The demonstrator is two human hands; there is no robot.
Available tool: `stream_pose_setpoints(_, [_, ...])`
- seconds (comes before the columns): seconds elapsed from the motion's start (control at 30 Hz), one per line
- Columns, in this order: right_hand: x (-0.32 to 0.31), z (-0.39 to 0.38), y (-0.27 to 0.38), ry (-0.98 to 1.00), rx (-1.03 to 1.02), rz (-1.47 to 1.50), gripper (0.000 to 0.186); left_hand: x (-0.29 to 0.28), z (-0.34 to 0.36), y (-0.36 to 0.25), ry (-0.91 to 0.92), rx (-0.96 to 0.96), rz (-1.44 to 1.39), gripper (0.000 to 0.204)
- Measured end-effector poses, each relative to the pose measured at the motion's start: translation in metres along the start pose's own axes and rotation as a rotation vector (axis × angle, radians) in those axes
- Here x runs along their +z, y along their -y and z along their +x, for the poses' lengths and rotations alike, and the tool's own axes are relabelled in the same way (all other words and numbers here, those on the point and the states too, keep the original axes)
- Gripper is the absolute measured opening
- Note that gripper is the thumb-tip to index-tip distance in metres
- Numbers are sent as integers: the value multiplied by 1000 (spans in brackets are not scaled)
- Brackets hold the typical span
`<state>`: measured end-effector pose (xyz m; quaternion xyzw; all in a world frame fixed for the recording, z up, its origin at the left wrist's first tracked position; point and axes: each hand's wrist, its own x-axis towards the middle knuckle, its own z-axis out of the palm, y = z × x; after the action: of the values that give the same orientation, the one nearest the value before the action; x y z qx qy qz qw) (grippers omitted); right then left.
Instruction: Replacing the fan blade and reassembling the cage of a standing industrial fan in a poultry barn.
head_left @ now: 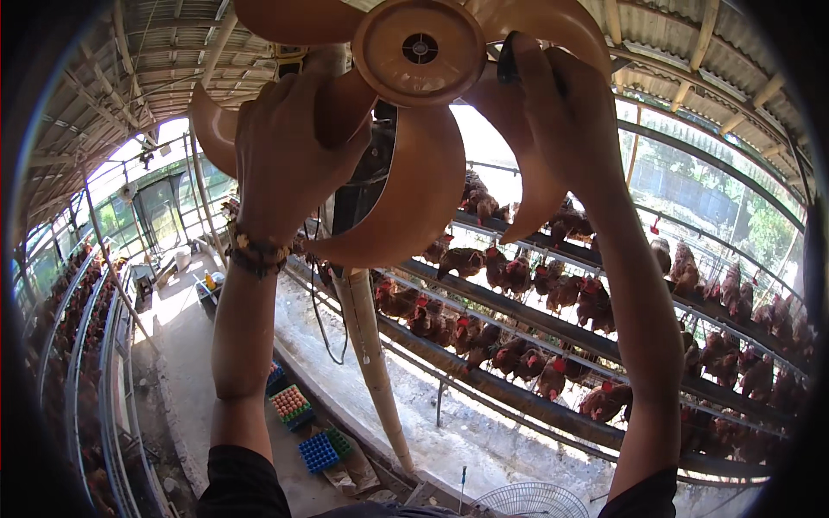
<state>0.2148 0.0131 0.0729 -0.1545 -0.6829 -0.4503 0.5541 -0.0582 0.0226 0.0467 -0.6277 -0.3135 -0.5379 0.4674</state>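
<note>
From where I stand, the person has both arms raised to a set of orange-brown fan blades (406, 207), held up high at the head of a wooden pole (371, 371), with the round hub (419, 52) facing back toward the wearer. The left hand (289, 155) is closed around one blade just beside the hub, a dark beaded bracelet (257, 257) at its wrist. The right hand (566, 112) is up on the other side of the hub, thumb and fingers pinching a small dark piece (508, 59); its far fingers are hidden, so I cannot tell whether they press on the blade as well. Behind the blades sits a dark housing (373, 160), and a black cable (332, 341) hangs in a loop beside the pole. Low in front of the person, a round wire guard (535, 501) lies near a blue-handled tool (464, 475) standing upright. On the ground to the left of the pole are a tray of eggs (291, 403) and blue trays (319, 451). Brown hens (509, 272) crowd the tiered cages to the right, under a corrugated roof (665, 26).
</note>
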Motion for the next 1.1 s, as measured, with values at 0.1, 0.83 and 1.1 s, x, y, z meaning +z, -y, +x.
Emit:
stream_pose_setpoints(0.1, [-5,9,18,6,172,-34,47,-3,0,-2,-69,15,32,49])
stream_pose_setpoints(0.83, [-138,-269,31,-136,1018,-410,44,12,-123,-196,367,263,-455,44])
stream_pose_setpoints(1.1, [-169,-470,184,52,1641,-26,48,65,-324,-268,952,324,-884,19])
